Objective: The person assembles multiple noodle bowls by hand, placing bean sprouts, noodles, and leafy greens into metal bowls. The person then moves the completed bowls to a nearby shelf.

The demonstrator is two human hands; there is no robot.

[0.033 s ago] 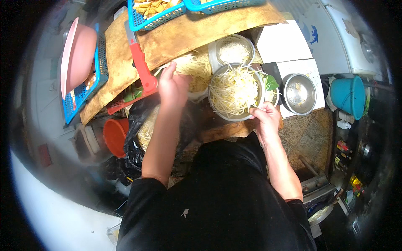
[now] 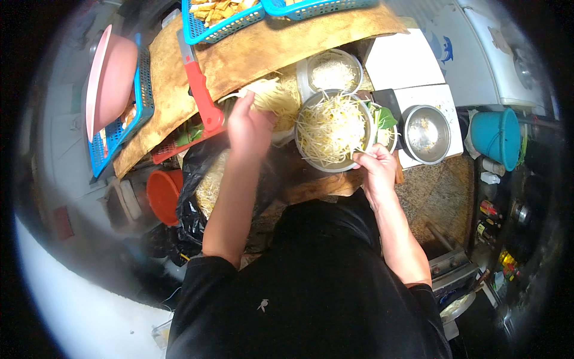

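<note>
A round metal bowl [image 2: 318,169] heaped with bean sprouts [image 2: 333,128] is in front of me, right of centre. My right hand [image 2: 378,170] pinches its near right rim, thumb on top. Left of the bowl, my left hand [image 2: 250,128] is at a pile of pale yellowish strips [image 2: 280,99], its thumb pointing away from me. Its other fingers are blurred and partly hidden, so its grip does not show. Below my left forearm, a black plastic bag [image 2: 190,206] holds more sprouts [image 2: 208,191].
A red-handled knife [image 2: 203,99] lies across the brown board [image 2: 287,42]. Blue baskets [image 2: 230,27] stand on the board's far side. An almost bare metal bowl [image 2: 427,134] is at right, and another bowl [image 2: 336,70] with pale contents sits behind mine. An orange bucket [image 2: 164,197] stands at left.
The bowl of sprouts and my right hand have shifted slightly left. My left hand has moved slightly at the strips.
</note>
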